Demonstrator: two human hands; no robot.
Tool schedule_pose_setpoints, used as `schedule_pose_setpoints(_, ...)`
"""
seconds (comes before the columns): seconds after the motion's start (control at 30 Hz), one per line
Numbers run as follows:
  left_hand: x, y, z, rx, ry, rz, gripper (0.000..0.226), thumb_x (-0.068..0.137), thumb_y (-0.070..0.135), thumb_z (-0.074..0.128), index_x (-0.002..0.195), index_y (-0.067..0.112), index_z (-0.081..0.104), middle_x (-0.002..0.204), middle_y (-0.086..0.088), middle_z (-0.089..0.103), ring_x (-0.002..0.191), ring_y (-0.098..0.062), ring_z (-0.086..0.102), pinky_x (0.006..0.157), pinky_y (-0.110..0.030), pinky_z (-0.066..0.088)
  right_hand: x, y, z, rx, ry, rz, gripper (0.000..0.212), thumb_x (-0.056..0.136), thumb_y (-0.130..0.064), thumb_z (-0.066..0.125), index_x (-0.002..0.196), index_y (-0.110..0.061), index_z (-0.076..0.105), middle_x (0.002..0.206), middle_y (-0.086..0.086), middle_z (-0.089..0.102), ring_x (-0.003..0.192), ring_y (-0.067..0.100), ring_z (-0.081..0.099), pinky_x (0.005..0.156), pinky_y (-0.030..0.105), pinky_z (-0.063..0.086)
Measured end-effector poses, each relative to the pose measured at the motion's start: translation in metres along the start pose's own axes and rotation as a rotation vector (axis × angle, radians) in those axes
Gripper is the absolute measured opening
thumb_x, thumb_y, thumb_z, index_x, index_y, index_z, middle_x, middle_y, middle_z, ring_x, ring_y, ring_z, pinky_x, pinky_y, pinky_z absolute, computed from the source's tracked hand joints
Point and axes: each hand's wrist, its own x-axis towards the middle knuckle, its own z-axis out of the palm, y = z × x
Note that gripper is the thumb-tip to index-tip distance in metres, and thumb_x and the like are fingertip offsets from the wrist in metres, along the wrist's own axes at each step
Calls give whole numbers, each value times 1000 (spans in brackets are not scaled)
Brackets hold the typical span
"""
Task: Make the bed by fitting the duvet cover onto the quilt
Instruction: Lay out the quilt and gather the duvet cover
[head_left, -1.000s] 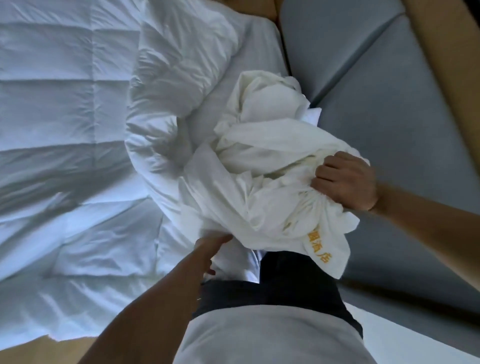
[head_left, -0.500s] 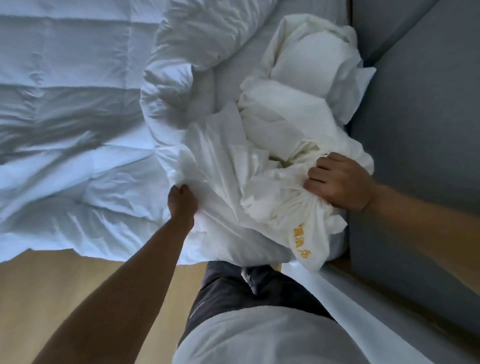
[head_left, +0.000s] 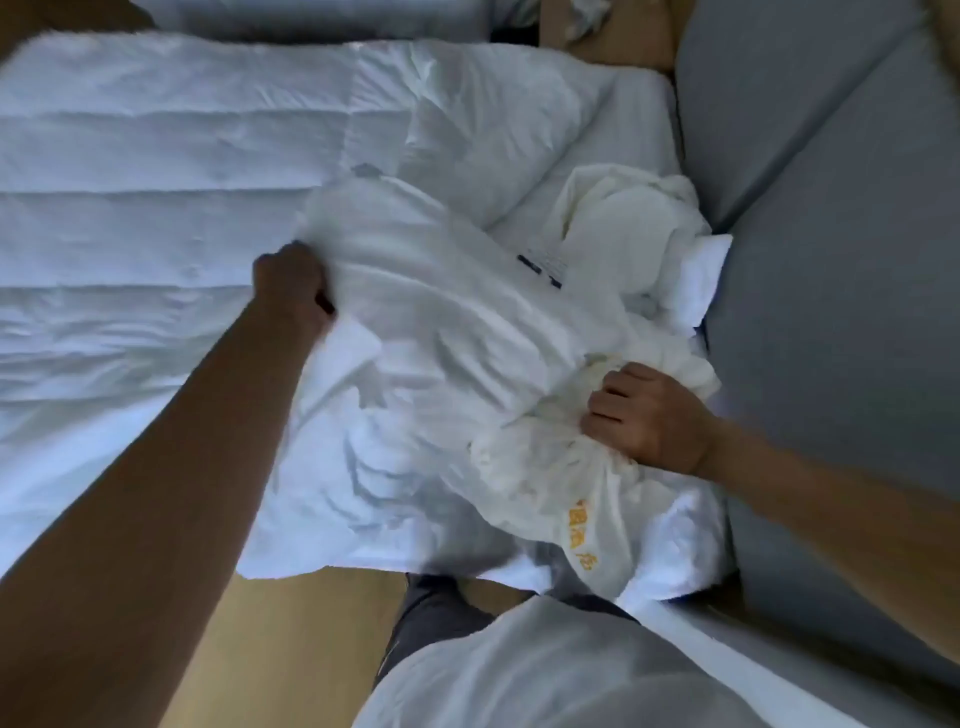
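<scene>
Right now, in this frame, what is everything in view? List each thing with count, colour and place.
quilt: one, white, stitched, spread across the left.
duvet cover: one, white with yellow lettering, bunched at centre over the quilt's edge.
mattress: one, grey, along the right.
floor: tan, bottom centre.
trousers: dark grey, bottom centre.
shirt: white, bottom centre.
hands: left hand grips the cover's left edge; right hand grips the gathered bunch.

left grip (head_left: 291, 283) fisted, arm outstretched; right grip (head_left: 647, 418) curled, knuckles up
</scene>
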Motion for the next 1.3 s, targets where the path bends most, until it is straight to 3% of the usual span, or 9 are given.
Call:
schedule_pose_setpoints(0.13,-39,-29,40,50,-247,-75,32,100,21,56,131,19,47,127,-12,54,98,-27,61,86,-39,51,28,-18,-6,-47,68,121,22,89,-1,66,70,-13,67,72,5,60,66,25,56,64,34,45)
schedule_pose_setpoints(0.27,-71,-63,49,681,-564,536,94,79,52,77,153,47,21,162,-11,10,149,-31,17,120,-52,24,40,-39,1,-102,23,213,19,86,-1,68,71,-13,68,73,5,62,66,26,58,66,33,46)
schedule_pose_setpoints(0.37,-80,-62,58,889,-772,1001,109,67,62,71,146,63,-4,163,15,-17,153,-26,-8,117,-67,18,45,-53,1,-148,15,306,18,88,-3,68,73,-11,69,77,7,64,68,27,59,67,34,47)
schedule_pose_setpoints(0.53,-56,-39,95,1363,-789,1094,128,63,71,77,152,52,-12,159,-4,17,134,-36,30,101,-54,36,55,-69,-9,-213,18,384,24,93,1,59,72,-9,65,72,8,59,64,27,55,67,35,49)
schedule_pose_setpoints(0.63,-62,-44,112,1572,-814,1221,102,68,76,67,153,44,19,138,-4,47,126,-33,41,100,-51,27,54,-73,-13,-219,25,384,23,89,3,63,69,-9,63,69,7,56,62,25,50,63,34,45)
schedule_pose_setpoints(0.77,-55,-39,113,1409,-987,1490,41,81,51,64,116,28,64,117,1,57,112,-25,51,91,-36,30,46,-68,-19,-212,70,408,23,91,2,62,70,-9,63,69,7,54,60,24,47,58,34,42)
schedule_pose_setpoints(1.0,-57,-11,94,1141,-1168,1342,39,90,20,54,128,27,59,116,8,67,111,-14,57,94,-30,42,36,-50,-19,-211,118,418,17,88,3,66,75,-8,68,73,7,60,62,26,53,60,36,47)
schedule_pose_setpoints(1.1,-60,2,89,985,-1182,1216,22,91,42,48,107,33,59,73,27,60,75,6,54,67,-29,38,29,-46,-19,-206,120,411,18,90,1,65,76,-9,68,74,7,60,63,26,53,61,36,47)
schedule_pose_setpoints(1.3,-72,3,99,1028,-1128,1201,71,67,95,45,123,53,55,86,41,55,88,8,55,73,-17,39,21,-46,-17,-181,149,463,16,89,0,66,76,-9,68,75,8,62,63,27,55,63,37,49)
